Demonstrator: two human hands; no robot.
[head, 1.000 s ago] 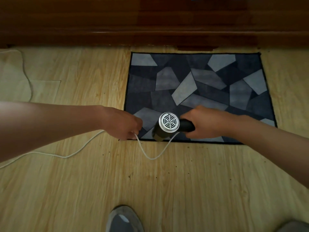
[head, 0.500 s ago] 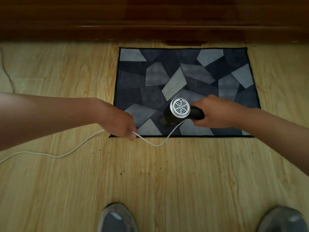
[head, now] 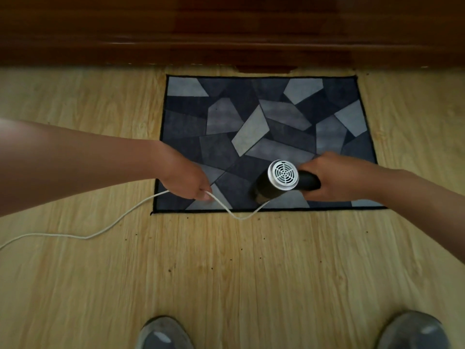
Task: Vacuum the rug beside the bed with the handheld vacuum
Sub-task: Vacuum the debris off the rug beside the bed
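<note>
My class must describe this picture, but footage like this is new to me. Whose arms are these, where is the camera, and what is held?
No machine here: a person wears a wide-angle camera on the head, looking down, so both arms are their own. The right hand grips the black handle of a handheld vacuum, its nozzle pointing down at the near part of a grey patterned rug. The left hand holds the vacuum's white cord, which trails left across the wooden floor. Dark wood, likely the bed, runs along the top. Grey shoes show at the bottom.
</note>
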